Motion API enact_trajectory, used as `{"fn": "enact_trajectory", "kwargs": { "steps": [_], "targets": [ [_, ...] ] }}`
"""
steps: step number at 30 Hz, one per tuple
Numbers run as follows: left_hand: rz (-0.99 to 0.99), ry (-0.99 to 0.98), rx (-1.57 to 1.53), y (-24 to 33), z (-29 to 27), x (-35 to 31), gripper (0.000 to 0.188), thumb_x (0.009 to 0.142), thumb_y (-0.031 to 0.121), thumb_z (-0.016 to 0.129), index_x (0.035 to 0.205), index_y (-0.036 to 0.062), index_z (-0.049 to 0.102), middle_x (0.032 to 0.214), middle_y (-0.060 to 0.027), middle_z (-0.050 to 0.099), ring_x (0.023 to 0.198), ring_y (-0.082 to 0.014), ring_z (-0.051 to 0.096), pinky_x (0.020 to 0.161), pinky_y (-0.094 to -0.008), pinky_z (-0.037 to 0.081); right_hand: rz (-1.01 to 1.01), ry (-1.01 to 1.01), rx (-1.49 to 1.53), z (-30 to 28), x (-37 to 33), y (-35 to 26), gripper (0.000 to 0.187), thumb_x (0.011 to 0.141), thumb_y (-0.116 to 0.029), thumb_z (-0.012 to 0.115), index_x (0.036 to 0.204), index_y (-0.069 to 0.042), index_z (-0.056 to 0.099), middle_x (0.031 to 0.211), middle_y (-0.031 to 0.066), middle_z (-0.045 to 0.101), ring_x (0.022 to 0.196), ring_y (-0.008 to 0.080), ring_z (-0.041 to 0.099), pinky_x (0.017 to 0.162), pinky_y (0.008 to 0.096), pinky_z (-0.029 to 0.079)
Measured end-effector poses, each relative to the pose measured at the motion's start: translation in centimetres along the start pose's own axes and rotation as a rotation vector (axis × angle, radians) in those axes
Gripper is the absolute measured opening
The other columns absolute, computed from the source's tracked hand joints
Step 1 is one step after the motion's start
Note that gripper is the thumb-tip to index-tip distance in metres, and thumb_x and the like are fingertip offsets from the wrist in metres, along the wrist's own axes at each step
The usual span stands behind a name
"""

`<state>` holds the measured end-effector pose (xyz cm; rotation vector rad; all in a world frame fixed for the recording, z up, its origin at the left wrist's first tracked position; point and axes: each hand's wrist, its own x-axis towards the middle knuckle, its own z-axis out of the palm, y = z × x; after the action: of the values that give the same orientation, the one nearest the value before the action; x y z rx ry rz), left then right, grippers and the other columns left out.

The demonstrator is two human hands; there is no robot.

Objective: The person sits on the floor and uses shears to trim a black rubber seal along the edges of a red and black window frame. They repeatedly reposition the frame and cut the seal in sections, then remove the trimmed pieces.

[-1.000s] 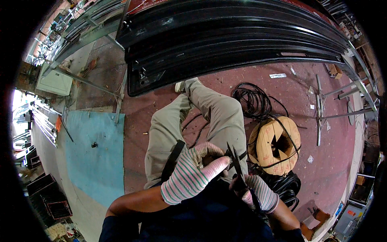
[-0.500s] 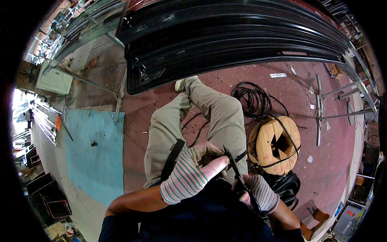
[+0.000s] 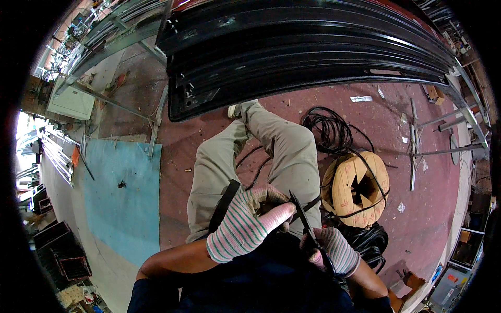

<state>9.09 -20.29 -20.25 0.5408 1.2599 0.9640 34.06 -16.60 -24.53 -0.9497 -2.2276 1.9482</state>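
The gloved left hand (image 3: 242, 227) is curled, its thumb pressed toward the fingers on a black strip (image 3: 224, 206). The gloved right hand (image 3: 340, 251) is wrapped round the handles of a pair of scissors (image 3: 304, 216), whose blades slant up toward the left thumb and look nearly together. Whether the strip lies between the blades cannot be made out.

One length of the strip runs out on the left side of the left hand, over the thigh of the khaki trousers (image 3: 284, 135); another dark length shows just right of the blades. Whether they join behind the glove is hidden.

Right of and below the right hand sits an open cardboard box (image 3: 415, 284), its contents unclear. Farther right is a grey bin (image 3: 449, 292), too small to read inside. Ahead of the right hand lies a cardboard reel (image 3: 342, 198) with a ragged central hole and black cord across its face; a loose cable coil (image 3: 334, 136) lies beyond it, and a glossy black bundle (image 3: 368, 242) just beside that hand.

The strip looks narrow, flat, dull black and straight-edged.
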Motion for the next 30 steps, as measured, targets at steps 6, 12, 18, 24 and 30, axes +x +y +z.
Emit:
{"fn": "enact_trajectory", "kwargs": {
  "steps": [6,12,18,24,30],
  "targets": [
    [0.032,-0.007,0.0,-0.5,-0.3,0.2,0.016,0.095,0.014,0.069,0.098,0.0002,0.063,0.086,-0.0069,0.069,0.075,-0.0144,0.068,0.07,-0.0287,0.056,0.014,0.006,-0.016,0.5,0.0,0.2,0.049,0.093,-0.053,0.061,0.096,-0.004,0.063,0.075,0.011,0.065,0.067,0.0277,0.064,0.065,0.035,0.051],
    [0.022,-0.018,-0.025,-0.5,-0.3,0.3,0.015,0.095,0.014,0.069,0.096,0.0002,0.062,0.085,-0.0068,0.068,0.076,-0.0138,0.067,0.069,-0.0287,0.057,0.062,0.059,0.038,1.3,0.1,0.1,0.05,0.094,-0.055,0.06,0.088,-0.005,0.063,0.068,0.0111,0.061,0.061,0.0292,0.06,0.062,0.0354,0.049],
    [0.056,-0.02,0.051,-0.4,-0.3,0.4,0.014,0.096,0.014,0.068,0.096,0.0008,0.062,0.086,-0.0063,0.069,0.077,-0.0131,0.067,0.072,-0.0278,0.054,0.015,0.073,0.223,1.7,0.3,0.9,0.056,0.092,-0.058,0.063,0.093,-0.002,0.064,0.067,0.0128,0.06,0.059,0.0272,0.058,0.06,0.0367,0.048],
    [0.097,-0.018,0.05,-0.7,-0.1,0.4,0.013,0.097,0.014,0.066,0.097,0.0018,0.06,0.085,-0.0061,0.069,0.077,-0.0132,0.067,0.072,-0.0275,0.053,0.02,0.027,0.115,1.3,-0.1,1.1,0.063,0.093,-0.065,0.054,0.097,-0.003,0.062,0.073,0.0108,0.061,0.065,0.0248,0.059,0.064,0.0348,0.048],
    [0.126,0.011,0.021,-0.7,0.2,0.3,0.016,0.098,0.019,0.067,0.097,0.0024,0.066,0.081,-0.0029,0.069,0.072,-0.0076,0.064,0.066,-0.0216,0.05,0.009,0.021,0.096,1.1,0.0,0.8,0.06,0.094,-0.063,0.052,0.097,-0.004,0.064,0.079,0.0097,0.064,0.071,0.024,0.063,0.068,0.0333,0.05]
  ]
}}
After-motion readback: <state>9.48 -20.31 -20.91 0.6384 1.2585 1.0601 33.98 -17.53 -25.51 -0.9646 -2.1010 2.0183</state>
